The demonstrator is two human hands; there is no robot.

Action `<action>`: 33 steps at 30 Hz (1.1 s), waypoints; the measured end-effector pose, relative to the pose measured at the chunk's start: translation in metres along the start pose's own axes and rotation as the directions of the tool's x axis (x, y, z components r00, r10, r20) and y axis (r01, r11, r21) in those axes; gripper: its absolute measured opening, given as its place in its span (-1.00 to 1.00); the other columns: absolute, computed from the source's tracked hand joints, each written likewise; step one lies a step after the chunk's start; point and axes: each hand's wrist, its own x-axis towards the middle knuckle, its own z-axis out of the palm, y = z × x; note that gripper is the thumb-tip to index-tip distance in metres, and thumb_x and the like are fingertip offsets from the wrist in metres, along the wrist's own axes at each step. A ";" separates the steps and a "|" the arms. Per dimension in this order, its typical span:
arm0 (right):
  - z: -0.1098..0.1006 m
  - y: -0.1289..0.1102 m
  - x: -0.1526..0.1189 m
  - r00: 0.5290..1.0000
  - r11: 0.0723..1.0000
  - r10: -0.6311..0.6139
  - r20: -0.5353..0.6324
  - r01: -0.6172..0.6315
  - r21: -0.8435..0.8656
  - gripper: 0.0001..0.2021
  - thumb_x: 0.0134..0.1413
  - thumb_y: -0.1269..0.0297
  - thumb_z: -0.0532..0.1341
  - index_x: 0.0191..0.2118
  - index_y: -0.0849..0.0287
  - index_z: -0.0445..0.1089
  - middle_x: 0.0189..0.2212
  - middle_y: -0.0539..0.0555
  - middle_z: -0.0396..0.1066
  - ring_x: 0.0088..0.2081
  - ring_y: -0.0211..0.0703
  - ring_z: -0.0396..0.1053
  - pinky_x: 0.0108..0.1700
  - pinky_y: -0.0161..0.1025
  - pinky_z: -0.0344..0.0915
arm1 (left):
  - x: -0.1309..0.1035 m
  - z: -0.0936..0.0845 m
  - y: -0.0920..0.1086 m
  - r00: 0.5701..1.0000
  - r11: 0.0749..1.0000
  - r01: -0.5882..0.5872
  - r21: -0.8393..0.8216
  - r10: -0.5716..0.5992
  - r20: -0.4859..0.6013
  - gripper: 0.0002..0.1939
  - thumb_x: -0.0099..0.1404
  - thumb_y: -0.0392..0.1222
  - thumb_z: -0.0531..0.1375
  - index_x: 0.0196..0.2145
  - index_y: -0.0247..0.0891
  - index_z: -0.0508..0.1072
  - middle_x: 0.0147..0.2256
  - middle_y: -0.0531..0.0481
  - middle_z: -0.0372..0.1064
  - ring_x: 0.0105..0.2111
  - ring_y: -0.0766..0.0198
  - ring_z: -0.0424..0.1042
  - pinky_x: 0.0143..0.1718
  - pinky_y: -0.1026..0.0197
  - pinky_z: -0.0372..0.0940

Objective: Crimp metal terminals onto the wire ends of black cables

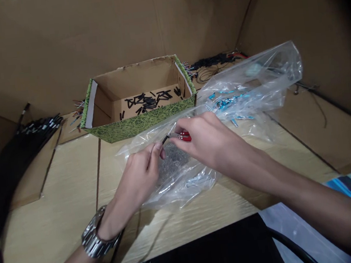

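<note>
Near the middle of the view, my left hand [144, 164] is closed on a thin black cable [165, 139], whose tip points up and to the right. My right hand [199, 135] grips small red-handled pliers [185, 136], and their metal jaws meet the cable's tip. Whether the jaws are closed on it is too small to tell. Beneath both hands lies a clear plastic bag [199, 181] with many small clear pieces in it.
Behind the hands stands a green patterned box [137, 122] holding short black pieces [150, 102]. Another clear bag [269, 71] with blue bits lies at the right. A bundle of black cables [15, 156] runs down the left side. Cardboard walls surround the table [69, 193].
</note>
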 end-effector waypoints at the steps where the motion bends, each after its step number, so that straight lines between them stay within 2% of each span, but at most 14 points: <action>1: 0.001 -0.002 0.001 1.000 1.000 0.003 -0.004 -0.003 -0.015 -0.84 0.23 0.20 0.15 -0.30 0.16 0.39 -0.44 0.09 0.35 -0.41 -0.15 0.24 -0.39 -0.25 0.07 | 0.000 0.001 -0.001 1.000 1.000 -0.005 0.006 0.005 0.002 -0.57 0.52 0.00 -0.09 -0.39 -0.22 0.38 -0.55 0.09 0.26 -0.53 0.28 0.23 -0.44 0.22 0.09; 6: 0.001 -0.007 0.003 0.993 0.996 0.053 0.109 -0.045 -0.079 -0.79 0.23 0.28 0.13 -0.44 0.19 0.33 -0.56 0.05 0.25 -0.51 -0.22 0.13 -0.44 -0.27 0.02 | 0.001 0.007 -0.007 1.000 0.999 -0.021 0.035 0.021 0.015 -0.58 0.52 -0.03 -0.08 -0.39 -0.23 0.39 -0.58 0.09 0.25 -0.58 0.30 0.19 -0.50 0.23 0.06; 14: 0.000 0.003 -0.002 0.999 0.999 0.044 0.001 -0.044 -0.032 -0.82 0.20 0.19 0.18 -0.31 0.18 0.40 -0.52 0.10 0.31 -0.37 -0.06 0.26 -0.41 -0.25 0.05 | 0.002 0.006 -0.006 1.000 1.000 0.013 -0.001 -0.013 0.021 -0.57 0.52 -0.01 -0.09 -0.36 -0.23 0.41 -0.57 0.10 0.27 -0.57 0.32 0.19 -0.51 0.24 0.08; 19: 0.004 0.002 -0.003 0.999 0.999 -0.017 -0.031 0.016 -0.040 -0.86 0.21 0.26 0.18 -0.37 0.17 0.34 -0.49 0.07 0.30 -0.40 -0.14 0.22 -0.39 -0.24 0.05 | 0.001 0.005 -0.003 1.000 1.000 -0.018 -0.017 0.018 0.020 -0.59 0.52 0.00 -0.08 -0.38 -0.22 0.38 -0.58 0.11 0.16 -0.55 0.30 0.21 -0.47 0.22 0.10; 23: 0.014 0.007 -0.004 0.993 0.993 -0.112 0.045 0.111 0.031 -0.86 0.25 0.35 0.14 -0.37 0.15 0.32 -0.46 0.02 0.29 -0.45 -0.21 0.18 -0.38 -0.24 0.04 | -0.001 0.000 -0.001 1.000 0.997 -0.010 -0.081 0.010 0.000 -0.58 0.52 0.01 -0.08 -0.39 -0.22 0.37 -0.59 0.12 0.09 -0.57 0.32 0.16 -0.48 0.23 0.08; 26: 0.015 0.011 -0.005 0.995 0.999 -0.045 0.088 0.044 0.022 -0.84 0.26 0.25 0.15 -0.36 0.13 0.33 -0.47 0.02 0.30 -0.45 -0.19 0.18 -0.39 -0.24 0.04 | -0.002 -0.003 -0.002 1.000 0.996 0.021 -0.086 -0.020 0.010 -0.58 0.52 0.05 -0.09 -0.32 -0.21 0.38 -0.59 0.14 0.04 -0.58 0.33 0.13 -0.50 0.24 0.06; 29: 0.008 0.016 -0.007 0.997 0.999 0.052 0.065 -0.051 -0.010 -0.80 0.22 0.12 0.20 -0.34 0.13 0.36 -0.47 0.05 0.33 -0.42 -0.14 0.24 -0.36 -0.23 0.10 | -0.003 -0.001 -0.003 1.000 0.997 0.015 -0.079 -0.014 0.014 -0.68 0.52 0.05 -0.06 -0.19 -0.18 0.36 -0.56 0.16 0.11 -0.55 0.33 0.16 -0.46 0.26 0.08; 33: -0.008 0.023 -0.016 0.998 0.987 0.055 0.010 -0.056 0.154 -0.73 0.25 0.04 0.19 -0.09 0.10 0.44 -0.27 0.09 0.45 -0.24 -0.06 0.36 -0.21 -0.17 0.20 | -0.001 0.001 0.000 1.000 0.994 0.006 -0.111 -0.009 -0.024 -0.76 0.51 0.02 -0.01 -0.09 -0.15 0.34 -0.48 0.14 0.29 -0.50 0.32 0.25 -0.40 0.25 0.12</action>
